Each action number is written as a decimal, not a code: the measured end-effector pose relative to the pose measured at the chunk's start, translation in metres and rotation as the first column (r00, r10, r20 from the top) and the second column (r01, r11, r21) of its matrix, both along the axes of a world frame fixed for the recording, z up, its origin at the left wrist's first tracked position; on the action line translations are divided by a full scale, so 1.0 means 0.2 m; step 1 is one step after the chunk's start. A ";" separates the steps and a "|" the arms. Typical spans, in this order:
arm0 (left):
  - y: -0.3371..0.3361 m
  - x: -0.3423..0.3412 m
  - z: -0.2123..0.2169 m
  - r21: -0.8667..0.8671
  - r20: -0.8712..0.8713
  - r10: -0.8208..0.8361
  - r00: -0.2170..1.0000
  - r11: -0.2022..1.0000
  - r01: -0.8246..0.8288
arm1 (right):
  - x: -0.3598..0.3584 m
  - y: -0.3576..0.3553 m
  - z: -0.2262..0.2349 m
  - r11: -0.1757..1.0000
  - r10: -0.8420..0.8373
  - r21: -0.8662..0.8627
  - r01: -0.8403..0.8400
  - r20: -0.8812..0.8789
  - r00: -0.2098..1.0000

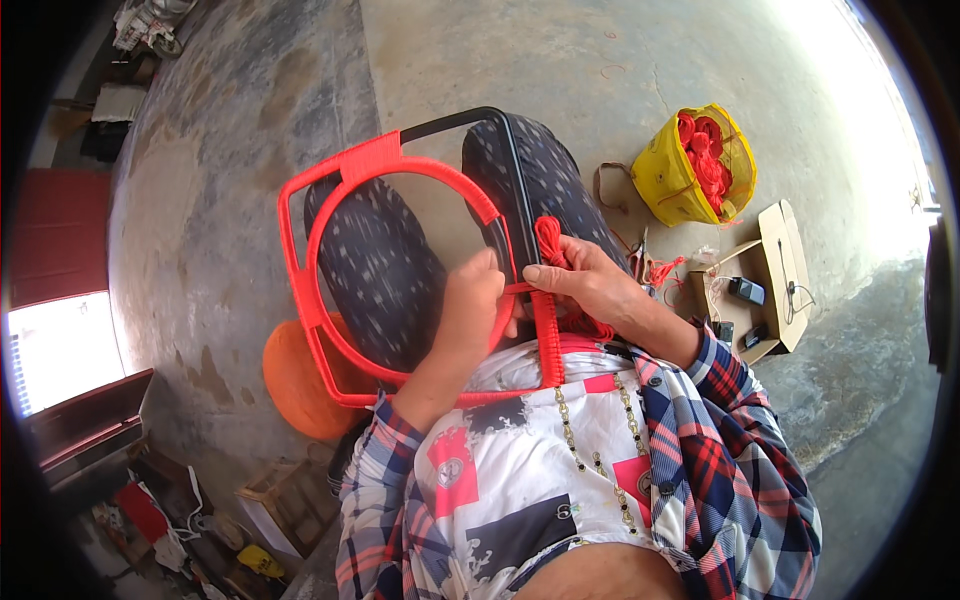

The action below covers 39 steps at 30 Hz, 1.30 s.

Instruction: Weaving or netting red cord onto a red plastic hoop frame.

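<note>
Nearest is an open plaid shirt (700, 440) over a white printed top (510, 450). Past it, a rectangular frame (370, 157) with rounded corners and an inner ring (450, 178) lies across the lap, over dark patterned trousers (375, 250). Red cord covers most of it; its far right corner and adjoining sides are black.

The left hand (470, 300) is at the ring's right side, fingers curled under and partly hidden; I cannot tell what they pinch. At the frame's right side, the right hand (600, 290) pinches a red cord bundle (547, 240) between thumb and fingers. A red strand (519, 288) crosses the frame's right side between the hands.

Outside the frame's near left corner sits an orange rounded object (290, 385). On the floor (480, 60) to the right are scissors (640, 255), an open cardboard box (783, 240) holding a black device (747, 290), and, farther, a yellow bag (660, 180) of red cord coils (705, 165). A motorcycle (150, 25) stands toward the floor's far left corner.
</note>
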<state>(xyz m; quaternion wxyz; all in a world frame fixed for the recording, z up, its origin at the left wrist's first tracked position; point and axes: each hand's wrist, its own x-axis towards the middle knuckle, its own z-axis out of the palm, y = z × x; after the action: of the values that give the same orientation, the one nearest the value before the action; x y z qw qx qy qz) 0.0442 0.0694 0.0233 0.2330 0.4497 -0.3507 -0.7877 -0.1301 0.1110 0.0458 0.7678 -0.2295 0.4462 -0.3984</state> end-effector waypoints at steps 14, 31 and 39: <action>0.00 0.01 0.01 0.045 -0.135 0.013 0.991 0.999 -0.007 | 0.01 0.03 -0.07 0.976 -0.032 -0.216 -0.004 -0.162 0.986; -0.02 0.05 0.01 0.158 -0.233 0.081 0.969 0.986 -0.045 | -0.17 0.22 0.00 0.985 -0.169 0.069 0.156 0.245 0.955; -0.02 0.03 0.00 0.139 -0.227 0.096 0.969 0.988 -0.066 | -0.02 0.02 0.00 0.999 -0.022 -0.047 0.019 -0.059 0.998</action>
<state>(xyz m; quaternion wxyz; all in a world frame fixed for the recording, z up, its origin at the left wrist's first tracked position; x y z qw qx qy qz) 0.0503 0.0659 0.0234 0.2746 0.3823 -0.2498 -0.8462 -0.1343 0.1146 0.0467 0.7445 -0.2544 0.4620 -0.4092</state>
